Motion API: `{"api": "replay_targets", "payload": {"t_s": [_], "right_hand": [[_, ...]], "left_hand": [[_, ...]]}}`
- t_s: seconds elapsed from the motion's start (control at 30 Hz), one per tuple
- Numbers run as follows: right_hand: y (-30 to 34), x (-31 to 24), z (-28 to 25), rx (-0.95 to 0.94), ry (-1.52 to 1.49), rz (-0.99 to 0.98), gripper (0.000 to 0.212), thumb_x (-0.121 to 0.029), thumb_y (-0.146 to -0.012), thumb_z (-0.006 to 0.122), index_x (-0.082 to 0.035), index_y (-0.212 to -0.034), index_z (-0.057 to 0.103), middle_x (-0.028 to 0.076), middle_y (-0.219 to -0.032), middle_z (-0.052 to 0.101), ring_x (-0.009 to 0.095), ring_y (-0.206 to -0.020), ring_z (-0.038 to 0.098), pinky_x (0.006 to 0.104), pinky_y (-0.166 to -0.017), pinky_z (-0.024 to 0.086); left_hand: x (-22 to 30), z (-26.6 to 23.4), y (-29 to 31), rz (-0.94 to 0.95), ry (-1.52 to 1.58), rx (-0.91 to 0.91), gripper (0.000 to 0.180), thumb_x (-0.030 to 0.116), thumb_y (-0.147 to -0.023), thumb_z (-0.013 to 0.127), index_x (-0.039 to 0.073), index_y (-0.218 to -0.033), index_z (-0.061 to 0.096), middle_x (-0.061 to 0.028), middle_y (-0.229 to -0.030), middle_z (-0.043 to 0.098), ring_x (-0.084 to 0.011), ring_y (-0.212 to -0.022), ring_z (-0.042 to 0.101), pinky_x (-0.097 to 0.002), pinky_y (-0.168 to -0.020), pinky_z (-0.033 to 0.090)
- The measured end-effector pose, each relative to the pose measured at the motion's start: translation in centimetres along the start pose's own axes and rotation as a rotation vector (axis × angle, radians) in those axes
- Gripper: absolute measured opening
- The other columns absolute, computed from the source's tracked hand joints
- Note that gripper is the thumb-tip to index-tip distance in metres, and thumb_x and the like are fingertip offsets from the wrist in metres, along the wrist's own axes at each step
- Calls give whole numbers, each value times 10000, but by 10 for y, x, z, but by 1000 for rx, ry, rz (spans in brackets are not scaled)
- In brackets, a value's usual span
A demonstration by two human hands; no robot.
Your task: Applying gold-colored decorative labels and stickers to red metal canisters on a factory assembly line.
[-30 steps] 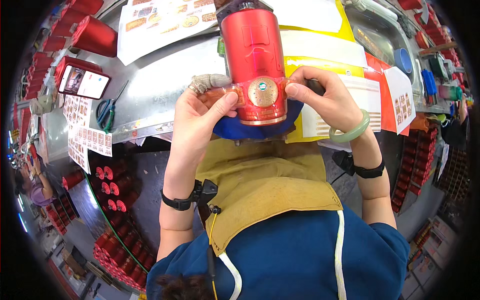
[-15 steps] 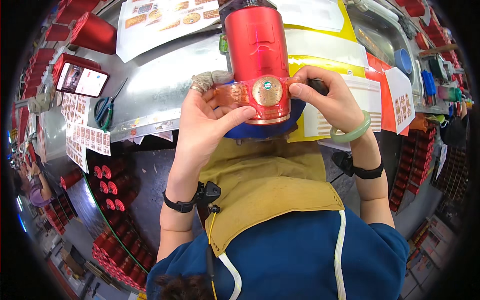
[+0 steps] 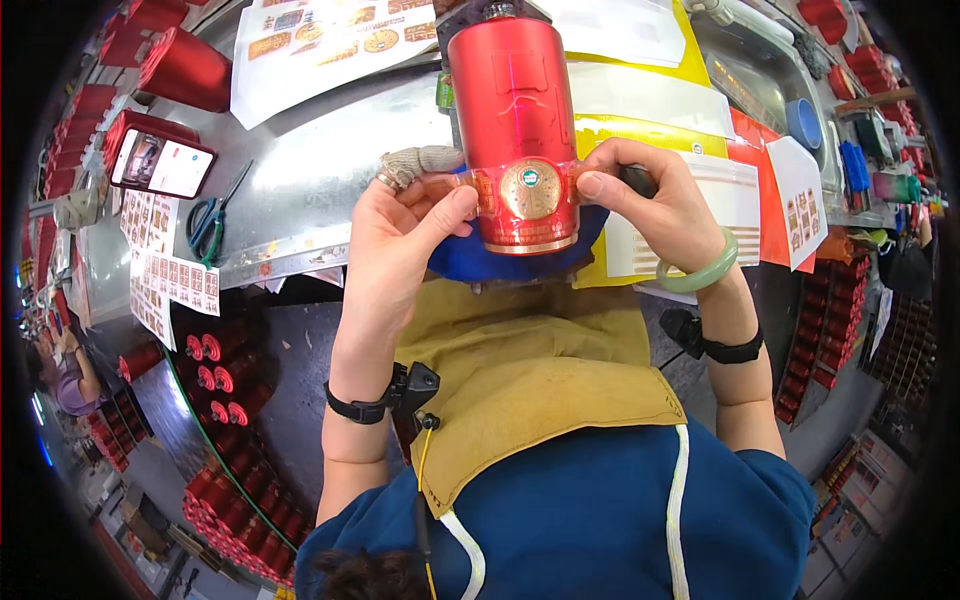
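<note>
A shiny red bottle (image 3: 512, 100) lies with its base toward me over a blue rest (image 3: 500, 264). Across its lower part runs a clear decal strip (image 3: 532, 190) bearing a round gold medallion. My left hand (image 3: 395, 230), with grey covers on some fingers, pinches the strip's left end beside the bottle. On the other side, my right hand (image 3: 650, 200) pinches the right end between thumb and forefinger. A dark rounded object (image 3: 637, 178) shows by the right hand's fingers; whether it is held I cannot tell.
Left on the metal bench (image 3: 300, 215) are teal-handled scissors (image 3: 206, 225), a phone (image 3: 163, 163) and printed decal sheets (image 3: 176, 280). To the right lie a striped sheet (image 3: 725, 200), yellow and orange sheets, and a blue cup (image 3: 803, 122). Red cylinders (image 3: 235, 495) stand in rows at lower left.
The strip's loose left part, earlier held out from the bottle, now lies closer round its left side. My left thumb has moved left off the strip's middle. My right hand stays about the same.
</note>
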State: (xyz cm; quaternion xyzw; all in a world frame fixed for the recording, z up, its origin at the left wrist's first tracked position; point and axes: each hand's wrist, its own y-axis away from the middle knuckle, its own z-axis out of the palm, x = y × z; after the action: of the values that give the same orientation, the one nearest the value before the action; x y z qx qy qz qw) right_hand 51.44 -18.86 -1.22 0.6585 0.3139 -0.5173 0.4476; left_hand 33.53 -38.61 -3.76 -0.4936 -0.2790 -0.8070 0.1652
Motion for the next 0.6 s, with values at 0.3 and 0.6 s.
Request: {"api": "replay_targets", "payload": {"t_s": [0.3, 0.6], "right_hand": [[-2, 1, 0, -25, -15, -19, 205, -192, -1021, 677, 10, -1008, 643, 22, -965, 658, 103, -927, 629, 278, -873, 521], [-3, 1, 0, -49, -17, -41, 213, -209, -1038, 654, 1, -1007, 631, 5, -950, 635, 90, -926, 606, 268, -871, 506]], "left_hand": [[-1, -1, -1, 49, -18, 4, 323, 50, -924, 776, 17, -1218, 646, -66, -1003, 719, -126, -900, 669, -277, -777, 523], [-2, -1, 2, 87, -11, 6, 214, 65, -930, 763, 29, -1113, 659, -78, -1007, 717, -149, -895, 646, -295, -783, 492]]}}
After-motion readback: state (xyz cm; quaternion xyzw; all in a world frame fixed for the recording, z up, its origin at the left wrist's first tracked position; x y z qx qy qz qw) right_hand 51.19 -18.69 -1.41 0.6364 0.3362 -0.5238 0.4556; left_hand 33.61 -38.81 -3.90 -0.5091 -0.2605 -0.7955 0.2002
